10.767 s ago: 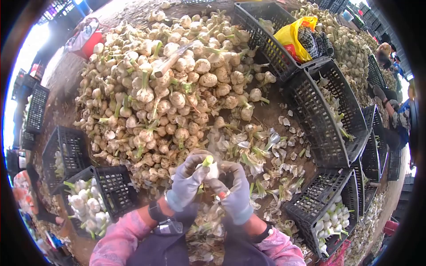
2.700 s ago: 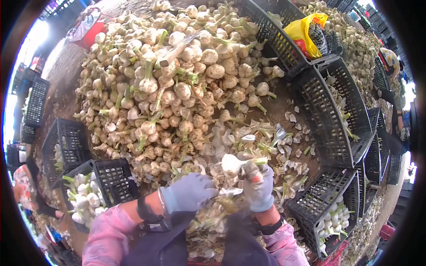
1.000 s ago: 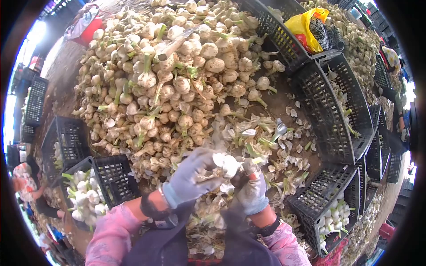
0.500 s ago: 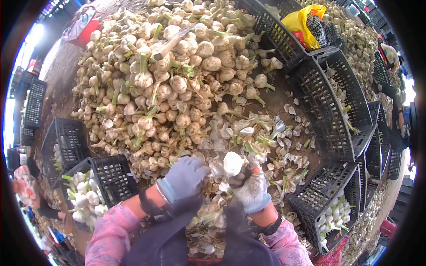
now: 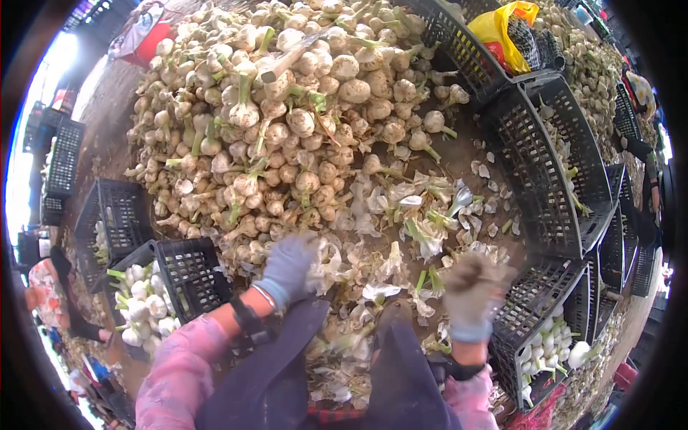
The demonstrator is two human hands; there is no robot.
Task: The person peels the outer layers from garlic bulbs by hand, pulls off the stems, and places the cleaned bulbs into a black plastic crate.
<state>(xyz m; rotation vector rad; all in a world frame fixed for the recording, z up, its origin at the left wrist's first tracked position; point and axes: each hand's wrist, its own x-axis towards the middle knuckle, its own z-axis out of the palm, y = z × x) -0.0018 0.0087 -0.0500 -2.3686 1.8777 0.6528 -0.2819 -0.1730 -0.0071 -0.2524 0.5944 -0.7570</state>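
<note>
My left hand, in a grey glove, reaches to the near edge of a heap of garlic bulbs. Its fingertips are blurred against the bulbs and loose skins, so its grip is unclear. Over the peelings at the left side of the right-hand crate is my right hand, gloved and smeared by motion; whether it holds anything cannot be made out. A clean white garlic bulb shows at that crate's right edge, apart from the hand. Trimmed white garlic lies inside the crate.
Papery skins and cut stems litter the ground before my knees. A wooden-handled tool rests on the heap. Another crate at left holds white garlic. Black crates line the right, near a yellow bag. A person is at far left.
The white garlic bulb has left my right hand and is now at the right crate's edge. My right hand swung right; my left hand moved slightly left and up toward the heap.
</note>
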